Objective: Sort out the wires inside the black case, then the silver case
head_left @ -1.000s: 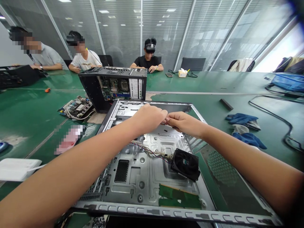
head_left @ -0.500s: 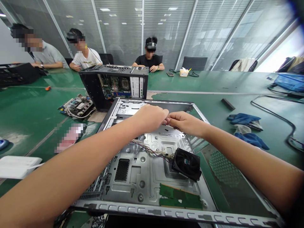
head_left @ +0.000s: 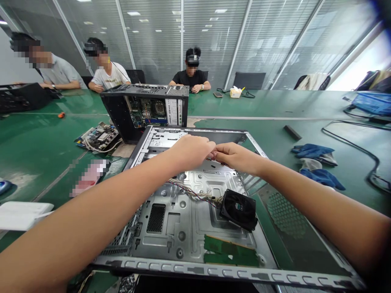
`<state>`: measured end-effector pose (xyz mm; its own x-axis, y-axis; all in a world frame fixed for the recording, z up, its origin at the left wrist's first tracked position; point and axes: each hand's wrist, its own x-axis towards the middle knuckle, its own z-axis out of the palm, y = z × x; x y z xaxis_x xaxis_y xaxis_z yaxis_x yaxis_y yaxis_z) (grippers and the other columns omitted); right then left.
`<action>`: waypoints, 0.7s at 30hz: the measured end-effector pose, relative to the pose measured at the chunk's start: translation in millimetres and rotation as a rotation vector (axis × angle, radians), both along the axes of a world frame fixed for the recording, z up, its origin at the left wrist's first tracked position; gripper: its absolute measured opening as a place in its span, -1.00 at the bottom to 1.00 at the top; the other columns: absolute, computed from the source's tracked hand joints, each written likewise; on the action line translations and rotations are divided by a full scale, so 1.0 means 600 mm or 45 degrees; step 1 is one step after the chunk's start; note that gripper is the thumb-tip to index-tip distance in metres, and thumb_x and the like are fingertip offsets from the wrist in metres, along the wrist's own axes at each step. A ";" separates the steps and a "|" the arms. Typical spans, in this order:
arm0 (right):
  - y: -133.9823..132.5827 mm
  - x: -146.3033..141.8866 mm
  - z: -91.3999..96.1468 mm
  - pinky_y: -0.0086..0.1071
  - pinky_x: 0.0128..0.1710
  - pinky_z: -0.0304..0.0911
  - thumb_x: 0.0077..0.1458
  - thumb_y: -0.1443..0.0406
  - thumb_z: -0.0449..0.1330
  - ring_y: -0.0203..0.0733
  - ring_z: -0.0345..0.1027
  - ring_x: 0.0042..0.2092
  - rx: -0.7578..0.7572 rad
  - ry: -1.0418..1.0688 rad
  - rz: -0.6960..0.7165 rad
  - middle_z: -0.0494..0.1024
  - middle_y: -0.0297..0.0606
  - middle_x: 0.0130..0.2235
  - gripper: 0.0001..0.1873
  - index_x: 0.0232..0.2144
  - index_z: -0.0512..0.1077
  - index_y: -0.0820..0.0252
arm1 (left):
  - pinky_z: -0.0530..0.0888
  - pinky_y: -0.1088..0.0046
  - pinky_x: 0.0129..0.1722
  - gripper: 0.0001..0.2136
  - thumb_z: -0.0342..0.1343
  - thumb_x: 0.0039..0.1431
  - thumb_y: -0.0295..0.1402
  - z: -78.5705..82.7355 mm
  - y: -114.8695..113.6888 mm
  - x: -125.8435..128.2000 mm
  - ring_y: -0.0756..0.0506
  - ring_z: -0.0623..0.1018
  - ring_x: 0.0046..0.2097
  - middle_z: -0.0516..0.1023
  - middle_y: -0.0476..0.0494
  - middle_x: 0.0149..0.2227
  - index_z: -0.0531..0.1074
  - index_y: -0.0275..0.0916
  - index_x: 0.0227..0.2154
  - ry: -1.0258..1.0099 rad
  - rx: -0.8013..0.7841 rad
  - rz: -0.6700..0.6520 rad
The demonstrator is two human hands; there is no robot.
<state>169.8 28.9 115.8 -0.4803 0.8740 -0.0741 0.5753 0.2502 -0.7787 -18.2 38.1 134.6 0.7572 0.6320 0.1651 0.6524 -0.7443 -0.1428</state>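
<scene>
My left hand [head_left: 197, 151] and my right hand [head_left: 240, 158] meet over the far part of an opened computer case [head_left: 191, 215] lying on its side. Both are closed, fingertips pinched together against each other; what they hold is hidden between the fingers. Below them, inside the case, a bundle of twisted wires [head_left: 195, 194] runs across to a black cooling fan [head_left: 239, 209]. Green memory modules [head_left: 230, 250] lie on the metal floor of the case, close to its near rail.
Behind stands another computer tower [head_left: 145, 108], with a circuit board [head_left: 99, 136] beside it. Blue gloves [head_left: 317, 162] and a black cable [head_left: 360, 142] lie to the right. A white adapter [head_left: 26, 215] sits at left. Several people [head_left: 192, 77] sit across the table.
The view has shifted very slightly. My hands stay pinched together at the same spot above the case, and the fan, wires and memory modules have not moved.
</scene>
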 end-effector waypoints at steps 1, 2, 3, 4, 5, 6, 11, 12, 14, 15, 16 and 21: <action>0.000 0.000 0.000 -0.35 -0.43 0.02 0.15 0.05 0.11 -0.28 0.13 -0.45 0.003 -0.004 0.000 0.29 -0.37 -0.50 -0.68 -0.42 0.37 0.19 | 0.27 0.36 -0.36 -0.80 -0.05 0.33 -0.36 0.000 0.000 0.000 -0.11 0.54 -0.29 0.60 -0.19 -0.26 0.48 -0.25 -0.19 0.003 0.001 0.001; 0.001 0.000 -0.001 -0.35 -0.43 0.02 0.15 0.05 0.11 -0.28 0.13 -0.45 0.004 -0.006 0.003 0.29 -0.37 -0.50 -0.67 -0.42 0.37 0.19 | 0.27 0.36 -0.36 -0.79 -0.06 0.34 -0.36 0.000 0.000 0.000 -0.11 0.54 -0.29 0.60 -0.20 -0.26 0.49 -0.26 -0.19 0.006 0.003 0.000; 0.001 0.000 -0.001 -0.35 -0.43 0.02 0.15 0.04 0.11 -0.28 0.13 -0.44 0.004 -0.004 0.007 0.29 -0.36 -0.50 -0.66 -0.42 0.37 0.19 | 0.28 0.36 -0.36 -0.78 -0.07 0.34 -0.36 0.000 0.000 0.000 -0.11 0.54 -0.29 0.60 -0.20 -0.26 0.49 -0.26 -0.19 0.010 0.005 -0.001; 0.001 0.000 -0.001 -0.35 -0.43 0.02 0.15 0.02 0.11 -0.28 0.13 -0.44 0.002 -0.001 0.012 0.29 -0.36 -0.49 -0.65 -0.42 0.37 0.19 | 0.28 0.35 -0.36 -0.77 -0.08 0.35 -0.36 0.000 -0.001 0.001 -0.11 0.54 -0.29 0.60 -0.20 -0.27 0.49 -0.26 -0.19 0.013 0.007 -0.002; 0.001 0.000 -0.001 -0.35 -0.43 0.02 0.14 0.01 0.12 -0.29 0.13 -0.44 -0.001 0.004 0.017 0.29 -0.37 -0.49 -0.64 -0.42 0.37 0.19 | 0.28 0.35 -0.36 -0.76 -0.08 0.35 -0.36 0.001 0.000 0.001 -0.12 0.54 -0.29 0.60 -0.20 -0.28 0.50 -0.25 -0.19 0.017 0.006 -0.004; 0.001 0.000 -0.001 -0.35 -0.43 0.02 0.14 0.00 0.12 -0.28 0.13 -0.44 -0.004 0.009 0.021 0.29 -0.37 -0.49 -0.63 -0.42 0.37 0.19 | 0.28 0.34 -0.36 -0.76 -0.08 0.35 -0.35 0.001 0.000 0.001 -0.12 0.54 -0.29 0.60 -0.20 -0.28 0.50 -0.25 -0.19 0.021 0.003 -0.005; 0.000 -0.001 -0.002 -0.35 -0.42 0.00 0.13 -0.04 0.12 -0.28 0.14 -0.43 -0.010 0.013 0.026 0.29 -0.37 -0.49 -0.60 -0.42 0.37 0.19 | 0.30 0.34 -0.32 -0.75 -0.07 0.35 -0.33 0.003 0.000 0.001 -0.12 0.54 -0.28 0.60 -0.21 -0.27 0.51 -0.25 -0.17 0.042 -0.020 0.006; 0.000 -0.001 -0.002 -0.35 -0.42 0.00 0.14 -0.03 0.12 -0.27 0.14 -0.43 -0.009 0.007 0.026 0.28 -0.37 -0.49 -0.60 -0.42 0.37 0.19 | 0.30 0.34 -0.32 -0.76 -0.07 0.35 -0.33 0.003 0.000 0.001 -0.12 0.54 -0.28 0.60 -0.21 -0.27 0.51 -0.24 -0.17 0.040 -0.027 0.008; 0.001 0.000 -0.003 -0.35 -0.42 0.00 0.15 -0.03 0.11 -0.27 0.14 -0.43 -0.002 -0.011 0.025 0.28 -0.37 -0.49 -0.60 -0.42 0.37 0.19 | 0.29 0.35 -0.33 -0.76 -0.06 0.35 -0.32 0.004 0.000 0.001 -0.11 0.54 -0.29 0.60 -0.21 -0.26 0.50 -0.24 -0.17 0.035 -0.038 0.010; 0.001 0.000 -0.003 -0.35 -0.41 0.00 0.15 -0.03 0.10 -0.28 0.14 -0.43 0.002 -0.021 0.026 0.28 -0.37 -0.49 -0.60 -0.42 0.36 0.19 | 0.29 0.35 -0.33 -0.76 -0.07 0.35 -0.32 0.005 -0.001 0.001 -0.11 0.54 -0.29 0.60 -0.21 -0.27 0.50 -0.24 -0.18 0.036 -0.043 0.010; 0.001 0.000 -0.003 -0.34 -0.41 0.00 0.16 -0.03 0.09 -0.28 0.14 -0.43 0.006 -0.031 0.029 0.27 -0.37 -0.49 -0.60 -0.42 0.35 0.19 | 0.29 0.35 -0.33 -0.76 -0.07 0.35 -0.32 0.006 -0.001 0.001 -0.11 0.54 -0.29 0.60 -0.21 -0.27 0.50 -0.25 -0.18 0.043 -0.047 0.008; 0.001 -0.001 -0.004 -0.34 -0.41 0.01 0.18 -0.05 0.05 -0.29 0.10 -0.44 0.003 -0.042 0.068 0.22 -0.40 -0.50 -0.57 -0.43 0.33 0.18 | 0.30 0.36 -0.33 -0.75 -0.09 0.35 -0.35 0.012 -0.005 0.001 -0.11 0.55 -0.26 0.59 -0.22 -0.23 0.49 -0.27 -0.18 0.095 -0.074 0.010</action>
<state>169.1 29.4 113.6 -0.5234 0.8475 -0.0884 0.5867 0.2832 -0.7587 -17.4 35.4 142.0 0.7608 0.6450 0.0715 0.6477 -0.7475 -0.1476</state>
